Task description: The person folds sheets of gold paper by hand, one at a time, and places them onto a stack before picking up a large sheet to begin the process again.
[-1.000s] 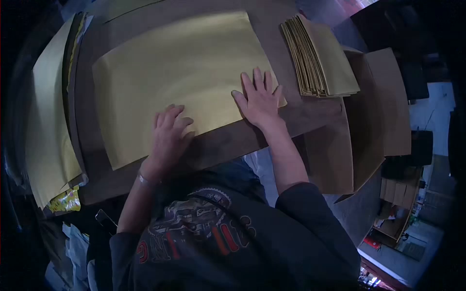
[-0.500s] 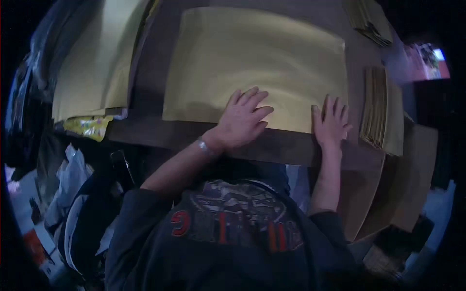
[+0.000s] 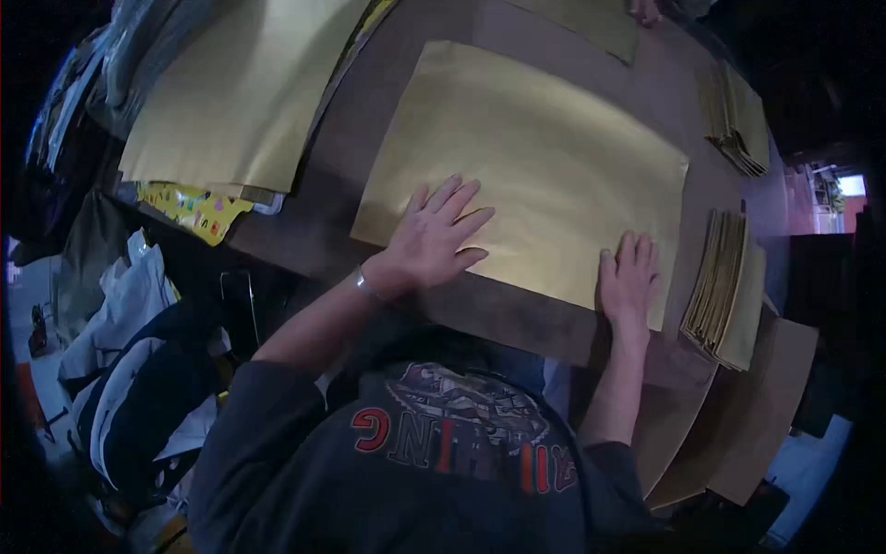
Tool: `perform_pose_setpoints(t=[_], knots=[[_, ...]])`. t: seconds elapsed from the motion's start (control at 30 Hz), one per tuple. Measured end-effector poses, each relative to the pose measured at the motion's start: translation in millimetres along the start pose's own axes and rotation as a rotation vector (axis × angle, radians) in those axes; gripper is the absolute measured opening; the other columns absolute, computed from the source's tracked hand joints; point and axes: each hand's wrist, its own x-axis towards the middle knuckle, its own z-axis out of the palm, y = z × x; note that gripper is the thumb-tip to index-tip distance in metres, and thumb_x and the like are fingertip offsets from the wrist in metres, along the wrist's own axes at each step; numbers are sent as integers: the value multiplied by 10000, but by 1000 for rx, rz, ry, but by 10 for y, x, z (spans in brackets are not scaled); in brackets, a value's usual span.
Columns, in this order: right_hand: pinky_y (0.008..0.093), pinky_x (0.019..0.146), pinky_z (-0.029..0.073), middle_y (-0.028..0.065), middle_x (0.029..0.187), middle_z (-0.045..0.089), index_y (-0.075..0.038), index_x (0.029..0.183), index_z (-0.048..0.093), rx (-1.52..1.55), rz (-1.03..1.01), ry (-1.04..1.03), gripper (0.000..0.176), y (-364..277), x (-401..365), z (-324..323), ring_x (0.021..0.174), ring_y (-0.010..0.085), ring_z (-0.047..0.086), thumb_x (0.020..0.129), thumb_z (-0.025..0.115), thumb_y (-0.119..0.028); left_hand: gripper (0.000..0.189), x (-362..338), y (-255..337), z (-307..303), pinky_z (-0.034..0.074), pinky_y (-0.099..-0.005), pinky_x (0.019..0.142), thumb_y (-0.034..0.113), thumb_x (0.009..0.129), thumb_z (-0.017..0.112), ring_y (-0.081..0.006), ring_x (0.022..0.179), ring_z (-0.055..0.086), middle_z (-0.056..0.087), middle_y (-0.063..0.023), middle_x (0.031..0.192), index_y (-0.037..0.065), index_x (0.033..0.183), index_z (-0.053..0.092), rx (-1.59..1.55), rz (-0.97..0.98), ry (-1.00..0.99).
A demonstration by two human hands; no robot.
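Observation:
A large sheet of gold-brown paper [image 3: 544,157] lies flat in front of me, with a soft wave across its surface. My left hand [image 3: 432,233] rests on its near edge, left of the middle, fingers spread and palm down. Close to the sheet's near right corner lies my right hand [image 3: 629,277], its fingers stretched out over the paper. Neither hand grips anything.
The brown table [image 3: 517,309] carries a stack of similar paper [image 3: 245,83] at left, above a yellow patterned packet [image 3: 198,208]. Folded brown bundles [image 3: 722,286] stand at right, near an open cardboard box [image 3: 771,397]. At the far edge are another sheet [image 3: 591,23] and another person's hand [image 3: 646,11].
The view has turned, so the sheet sits lower and more slanted. My left hand has moved slightly left along the near edge. A far sheet and another person's hand now show at the top.

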Motion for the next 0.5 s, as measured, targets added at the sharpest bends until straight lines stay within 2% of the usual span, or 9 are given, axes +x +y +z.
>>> perform_pose_setpoints(t=[0.07,0.13,0.17,0.27,0.3,0.37,0.4,0.43,0.5], knots=[[592,1160,94,198,1579,179,-61,1487,303,19,-216,49,644,-363,148,24,1476,365,106,987,398,-455,601,40,23,-46,259,-610,1075,429,847,651,-423,1377,336,355,-207,1492,133,1356,532,0,-59,-95],[597,1152,126,211,1555,233,-35,1461,331,50,-465,123,635,-770,372,107,1466,360,152,982,413,-444,614,44,64,-76,276,-620,1057,427,814,672,-421,1365,348,366,-205,1481,132,1338,546,11,-33,-64],[585,1157,132,206,1562,219,-34,1462,331,39,-517,77,632,-991,475,27,1470,354,143,980,413,-434,627,31,77,-83,293,-631,1039,424,782,693,-419,1353,359,377,-204,1471,131,1320,561,16,-46,-47],[560,1170,132,191,1575,199,-20,1474,299,69,-661,27,662,-1468,937,-9,1480,324,128,975,401,-444,650,11,31,-35,279,-649,1040,429,788,690,-422,1375,323,347,-209,1485,134,1347,539,28,18,-35],[560,1170,132,191,1575,199,-20,1474,299,64,-638,46,662,-1528,1108,9,1480,324,128,975,401,-444,650,27,38,-40,279,-649,1040,429,788,690,-422,1375,323,347,-209,1485,134,1347,539,26,48,-28],[557,1176,126,187,1578,195,-10,1481,270,103,-594,69,686,-1535,1427,-6,1483,318,117,973,398,-454,673,68,64,-71,248,-647,1067,446,794,686,-420,1388,299,327,-208,1496,137,1368,517,-46,-41,-114],[549,1182,115,168,1593,164,-5,1499,226,75,-522,44,713,-1477,1535,-89,1487,301,103,977,379,-465,673,70,83,-88,248,-647,1067,446,794,686,-420,1388,299,327,-208,1496,137,1368,517,-49,-20,-116],[549,1182,115,168,1593,164,-5,1499,226,76,-503,52,713,-1354,1645,-128,1487,301,103,977,379,-465,681,84,97,-110,235,-640,1083,449,794,689,-423,1394,290,320,-211,1501,138,1373,511,0,-50,-166],[544,1187,101,143,1608,122,-18,1518,187,78,-335,61,717,-968,1838,-214,1492,281,85,988,343,-474,689,99,100,-121,222,-633,1099,451,794,692,-427,1399,282,312,-213,1506,139,1378,504,51,-69,-213]])
